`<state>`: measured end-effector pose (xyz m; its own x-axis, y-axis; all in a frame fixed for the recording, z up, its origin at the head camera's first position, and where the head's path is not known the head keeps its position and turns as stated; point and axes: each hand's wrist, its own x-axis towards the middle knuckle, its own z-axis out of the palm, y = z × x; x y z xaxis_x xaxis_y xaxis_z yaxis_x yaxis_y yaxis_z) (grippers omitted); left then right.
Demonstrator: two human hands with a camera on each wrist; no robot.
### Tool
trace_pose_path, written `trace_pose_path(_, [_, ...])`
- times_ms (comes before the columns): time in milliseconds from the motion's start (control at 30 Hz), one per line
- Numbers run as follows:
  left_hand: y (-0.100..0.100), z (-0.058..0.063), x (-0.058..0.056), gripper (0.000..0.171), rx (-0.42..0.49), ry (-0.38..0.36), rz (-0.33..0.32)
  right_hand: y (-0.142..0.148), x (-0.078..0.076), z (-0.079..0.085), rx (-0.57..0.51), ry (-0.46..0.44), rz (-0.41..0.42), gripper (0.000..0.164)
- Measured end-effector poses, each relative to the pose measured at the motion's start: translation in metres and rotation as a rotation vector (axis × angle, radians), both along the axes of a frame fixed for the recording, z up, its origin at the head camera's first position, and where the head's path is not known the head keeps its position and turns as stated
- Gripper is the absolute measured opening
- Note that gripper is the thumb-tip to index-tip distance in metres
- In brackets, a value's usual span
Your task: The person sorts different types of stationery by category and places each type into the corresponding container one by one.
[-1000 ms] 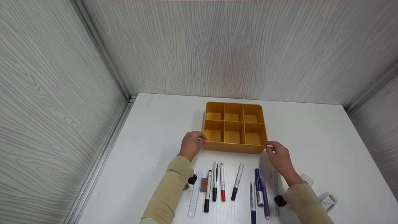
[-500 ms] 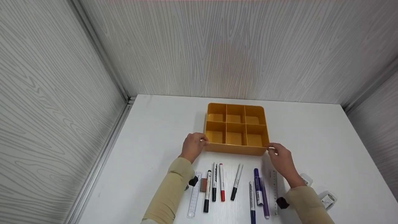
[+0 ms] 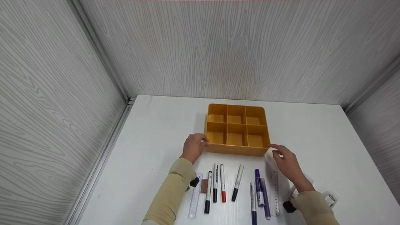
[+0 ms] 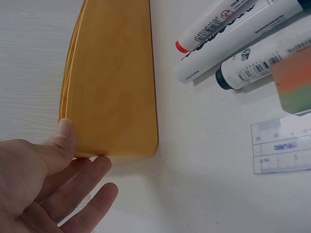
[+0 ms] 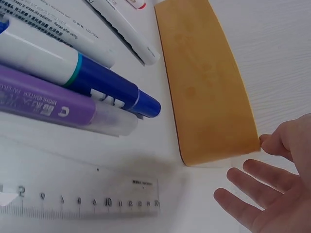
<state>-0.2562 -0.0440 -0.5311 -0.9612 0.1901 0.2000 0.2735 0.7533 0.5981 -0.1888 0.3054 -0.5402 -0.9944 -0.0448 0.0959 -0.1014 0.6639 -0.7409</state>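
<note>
A yellow organizer box (image 3: 237,150) with several square compartments stands on the white table, its compartments bare. My left hand (image 3: 194,146) pinches its near left corner; in the left wrist view the thumb (image 4: 62,148) lies on the rim and fingertips touch the side wall. At the near right corner, my right hand (image 3: 286,161) has its fingers spread. In the right wrist view its thumb tip is right at the box's rim, while the other fingers (image 5: 252,187) are extended beside the corner, curled round nothing.
Toward the person lie several markers, including a red-capped one (image 3: 222,184) and a blue one (image 3: 259,187), plus a purple highlighter (image 3: 266,200). Two clear rulers, the left one (image 3: 195,197) and the right one (image 3: 275,193), flank them. A brown block (image 3: 204,186) and a white case (image 3: 329,199) also lie there.
The organizer box shifted slightly right and toward the person, then stopped. My right hand has loosened from its corner and moved a little right; my left hand keeps its pinch.
</note>
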Motion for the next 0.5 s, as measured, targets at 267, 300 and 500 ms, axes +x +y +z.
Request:
trace_pose_path(267, [0.000, 0.000, -0.001, 0.006, -0.006, -0.023, 0.012, 0.026, 0.016, 0.010, 0.054, 0.024, -0.070, 0.032])
trace_pose_path(300, [0.000, 0.000, -0.001, 0.006, -0.008, -0.021, 0.014, 0.030, 0.019, 0.012, 0.057, 0.029, -0.081, 0.033])
trace_pose_path(500, [0.000, 0.000, -0.001, 0.007, -0.011, -0.031, 0.020, 0.057, 0.039, 0.019, 0.111, 0.031, -0.160, 0.037])
